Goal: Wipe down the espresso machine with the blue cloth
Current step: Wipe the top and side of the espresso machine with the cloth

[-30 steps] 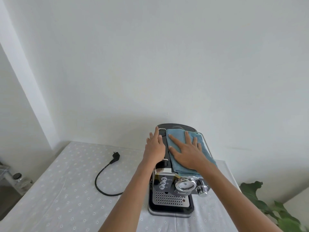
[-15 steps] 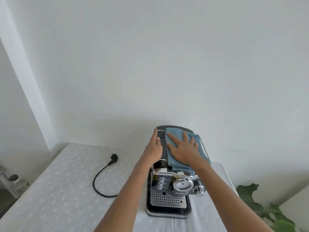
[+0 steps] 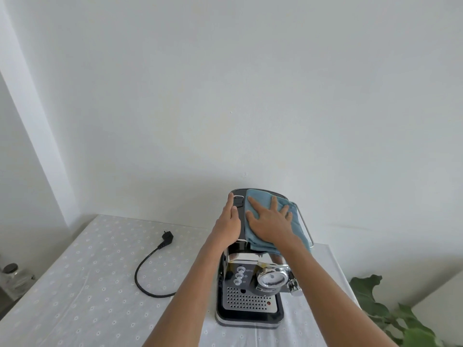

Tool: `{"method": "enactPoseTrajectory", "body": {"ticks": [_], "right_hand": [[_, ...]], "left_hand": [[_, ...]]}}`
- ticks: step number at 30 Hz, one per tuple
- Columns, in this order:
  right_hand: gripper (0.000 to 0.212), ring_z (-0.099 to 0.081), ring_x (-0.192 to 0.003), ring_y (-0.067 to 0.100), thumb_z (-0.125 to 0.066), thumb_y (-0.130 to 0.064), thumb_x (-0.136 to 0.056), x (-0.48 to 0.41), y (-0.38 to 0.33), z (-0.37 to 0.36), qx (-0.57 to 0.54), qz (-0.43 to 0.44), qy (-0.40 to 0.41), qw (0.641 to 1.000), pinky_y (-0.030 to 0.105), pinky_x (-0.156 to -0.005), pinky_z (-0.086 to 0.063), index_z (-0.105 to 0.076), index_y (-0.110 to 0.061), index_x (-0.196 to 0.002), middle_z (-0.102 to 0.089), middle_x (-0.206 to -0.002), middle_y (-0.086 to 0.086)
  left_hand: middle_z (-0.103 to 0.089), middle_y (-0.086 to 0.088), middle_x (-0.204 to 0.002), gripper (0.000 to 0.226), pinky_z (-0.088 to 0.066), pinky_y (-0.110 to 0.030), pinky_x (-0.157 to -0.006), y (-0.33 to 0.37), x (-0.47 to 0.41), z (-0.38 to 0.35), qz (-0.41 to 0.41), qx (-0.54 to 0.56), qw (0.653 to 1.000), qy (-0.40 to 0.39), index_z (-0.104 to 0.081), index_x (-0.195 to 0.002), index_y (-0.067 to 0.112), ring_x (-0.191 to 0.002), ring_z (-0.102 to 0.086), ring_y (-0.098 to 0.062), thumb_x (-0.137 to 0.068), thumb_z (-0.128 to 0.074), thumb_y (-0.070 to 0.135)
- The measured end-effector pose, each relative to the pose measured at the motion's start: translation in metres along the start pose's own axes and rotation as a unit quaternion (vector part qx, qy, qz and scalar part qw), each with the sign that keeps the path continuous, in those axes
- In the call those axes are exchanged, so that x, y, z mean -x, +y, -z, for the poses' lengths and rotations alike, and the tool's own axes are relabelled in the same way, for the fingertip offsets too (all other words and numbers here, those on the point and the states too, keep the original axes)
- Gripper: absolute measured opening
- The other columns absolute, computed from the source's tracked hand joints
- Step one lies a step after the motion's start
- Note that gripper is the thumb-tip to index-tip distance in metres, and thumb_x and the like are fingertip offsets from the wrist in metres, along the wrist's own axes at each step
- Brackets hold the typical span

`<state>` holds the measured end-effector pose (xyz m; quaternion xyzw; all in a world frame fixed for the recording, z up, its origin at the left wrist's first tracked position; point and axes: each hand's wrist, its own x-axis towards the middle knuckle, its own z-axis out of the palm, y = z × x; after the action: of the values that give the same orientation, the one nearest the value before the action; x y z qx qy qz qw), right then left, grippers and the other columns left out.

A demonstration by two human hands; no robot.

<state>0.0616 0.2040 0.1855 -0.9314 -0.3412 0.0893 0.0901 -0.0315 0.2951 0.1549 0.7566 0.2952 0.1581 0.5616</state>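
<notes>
On the counter: both hands lie flat on top of the espresso machine.
Nearest, plant leaves show at the right edge and a lidded jar at the left edge. The black power cord lies left of the machine, its plug free on the counter. The left hand, fingers straight, rests along the top's left edge. The right hand, fingers spread, presses the blue cloth onto the top, hiding the cloth's middle. A white wall stands behind.
</notes>
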Motion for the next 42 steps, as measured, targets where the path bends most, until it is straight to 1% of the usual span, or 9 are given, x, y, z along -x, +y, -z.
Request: {"method": "enactPoseTrajectory", "body": {"ticks": [7,10,16,19,27,33,38,40,42], "right_hand": [[0.052,0.003,-0.154,0.041,-0.028,-0.062,-0.101,0.043,0.034,0.000,-0.003,0.065,-0.007,0.998,0.052,-0.124,-0.002,-0.012,-0.062,-0.150,0.007,-0.169,0.004],[0.054,0.001,-0.152,0.046,-0.026,-0.064,-0.100,0.031,0.038,0.006,0.003,0.042,-0.019,0.999,0.054,-0.123,-0.005,-0.006,-0.063,-0.150,0.004,-0.169,0.004],[0.057,0.006,-0.152,0.046,-0.025,-0.064,-0.098,0.007,0.035,0.003,-0.044,-0.003,-0.013,0.999,0.057,-0.122,0.000,-0.002,-0.061,-0.151,0.004,-0.170,0.003],[0.059,0.006,-0.152,0.046,-0.021,-0.062,-0.100,0.027,0.032,-0.001,-0.030,0.010,-0.013,0.999,0.056,-0.123,0.000,0.005,-0.057,-0.153,0.006,-0.169,0.007],[0.058,0.004,-0.153,0.044,-0.022,-0.061,-0.101,0.029,0.033,0.006,-0.007,0.009,-0.025,1.000,0.055,-0.123,-0.003,0.003,-0.056,-0.153,0.006,-0.169,0.005],[0.053,0.005,-0.149,0.054,-0.023,-0.054,-0.103,0.018,0.021,0.007,-0.017,0.006,-0.010,1.000,0.060,-0.122,0.000,-0.007,-0.056,-0.154,0.004,-0.169,0.012],[0.050,-0.009,-0.148,0.056,-0.019,-0.050,-0.104,0.037,0.025,0.002,0.028,0.033,-0.011,0.999,0.063,-0.120,-0.017,-0.008,-0.058,-0.152,-0.004,-0.166,0.023],[0.050,-0.016,-0.147,0.056,-0.021,-0.046,-0.106,0.047,0.022,0.006,0.053,0.038,-0.020,0.998,0.062,-0.116,-0.028,-0.011,-0.054,-0.154,-0.004,-0.166,0.023],[0.050,-0.020,-0.146,0.055,-0.021,-0.042,-0.107,0.058,0.016,0.009,0.083,0.048,-0.018,0.995,0.059,-0.109,-0.037,-0.012,-0.048,-0.156,-0.003,-0.166,0.021]], "left_hand": [[-0.016,0.002,-0.162,0.050,-0.023,-0.032,-0.112,0.001,0.000,0.000,-0.010,0.012,1.000,-0.001,-0.003,-0.153,0.042,-0.142,-0.031,-0.021,-0.105,-0.015,0.034],[-0.027,-0.003,-0.159,0.050,-0.038,-0.031,-0.094,0.002,0.000,0.001,-0.004,0.009,1.000,-0.007,-0.002,-0.152,0.046,-0.106,-0.057,-0.016,-0.105,-0.014,0.036],[-0.029,-0.003,-0.158,0.050,-0.041,-0.027,-0.066,0.004,0.004,0.002,0.001,0.009,1.000,-0.008,-0.001,-0.152,0.046,-0.071,-0.053,-0.011,-0.105,-0.014,0.035],[-0.020,0.000,-0.161,0.050,-0.038,-0.027,-0.089,0.002,0.006,0.001,0.001,0.010,1.000,0.005,-0.002,-0.152,0.045,-0.102,-0.054,-0.012,-0.105,-0.014,0.034],[-0.039,-0.006,-0.152,0.050,-0.037,-0.025,-0.081,0.009,0.005,0.001,0.003,0.012,1.000,0.005,-0.003,-0.153,0.044,-0.071,-0.043,0.003,-0.105,-0.014,0.033],[-0.056,0.011,-0.098,0.050,-0.040,-0.027,-0.058,0.011,0.011,0.001,0.008,0.017,1.000,0.004,-0.003,-0.152,0.046,-0.060,-0.046,-0.013,-0.105,-0.014,0.035],[-0.043,-0.007,-0.150,0.050,-0.047,-0.033,-0.078,0.007,0.007,-0.001,-0.002,0.026,1.000,-0.001,-0.002,-0.152,0.047,-0.089,-0.061,-0.017,-0.105,-0.014,0.036],[-0.022,-0.002,-0.161,0.050,-0.034,-0.039,-0.110,0.006,0.006,-0.002,-0.003,0.031,1.000,0.002,-0.002,-0.152,0.047,-0.134,-0.043,-0.024,-0.105,-0.014,0.036],[-0.014,0.001,-0.163,0.050,-0.019,-0.040,-0.120,0.004,0.004,-0.002,-0.003,0.042,0.999,0.000,-0.002,-0.152,0.046,-0.147,-0.023,-0.022,-0.105,-0.014,0.035]]}}
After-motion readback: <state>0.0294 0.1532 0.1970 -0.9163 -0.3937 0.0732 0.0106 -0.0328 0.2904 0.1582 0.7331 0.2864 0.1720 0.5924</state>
